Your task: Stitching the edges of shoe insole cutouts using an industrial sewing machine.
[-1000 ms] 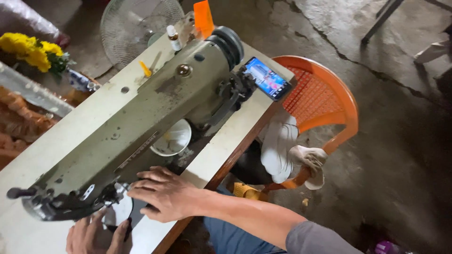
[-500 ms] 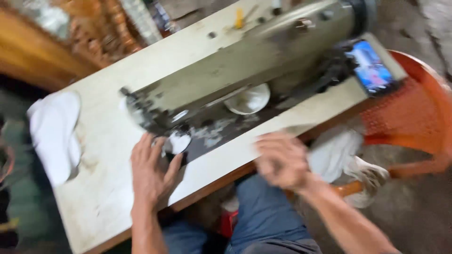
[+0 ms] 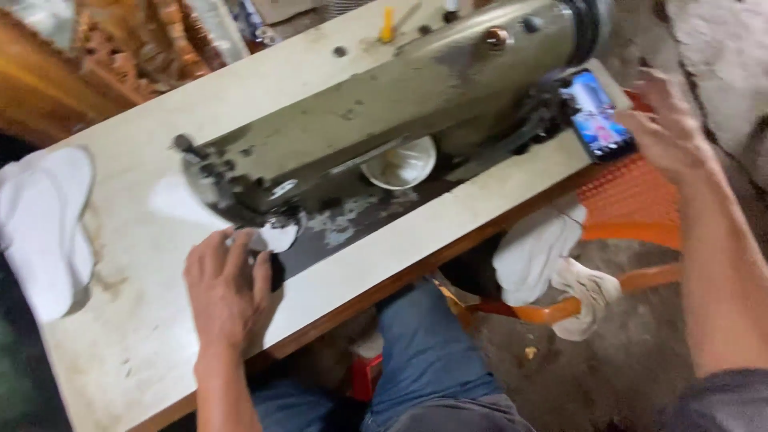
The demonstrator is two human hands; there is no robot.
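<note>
The left hand (image 3: 226, 290) lay flat on the bench (image 3: 120, 320), fingers loosely spread and closed on nothing, its fingertips touching a small dark piece (image 3: 274, 270) and a scrap of white cloth (image 3: 278, 238) just under the needle end of the sewing machine (image 3: 384, 120). The right hand (image 3: 670, 128) was raised at the far right with its grip open, fingers spread, just beside a phone (image 3: 600, 114) with a lit screen that leaned against the machine's wheel end; whether the fingertips touched the phone was hard to tell through the blur.

Between the two hands stretched the long grey-green machine body, worn and stained, with a white bowl-shaped cup (image 3: 399, 162) tucked beneath its arm on the dark machine bed. A white cloth (image 3: 44, 228) lay at the bench's left edge, well apart from the left hand. Below the bench edge sat the person's blue-trousered knees (image 3: 424, 360), and to the right an orange plastic chair (image 3: 632, 208) held a bundle of white fabric (image 3: 534, 248).
</note>
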